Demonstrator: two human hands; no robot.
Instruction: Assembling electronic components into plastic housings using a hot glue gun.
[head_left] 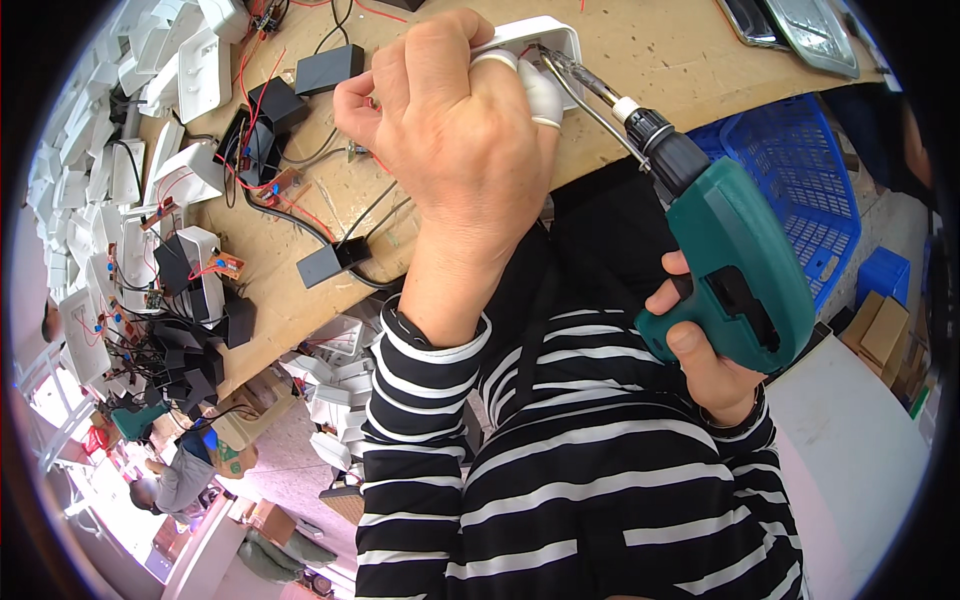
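Green soldering gun (pixel 745 235): one, right hand (pixel 708 368) gripping; left hand (pixel 465 150) holding one white case (pixel 556 36).

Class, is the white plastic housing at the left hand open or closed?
Open: the white plastic housing shows its hollow inside within a rim; the green pistol-shaped soldering tool points there.

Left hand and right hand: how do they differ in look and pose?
The left hand holds a white case; the right hand grips a green soldering gun. The left hand wears white finger covers; the right hand's visible fingers are bare. The left hand shows its back; the soldering gun partly hides the right hand. Both come out of striped sleeves.
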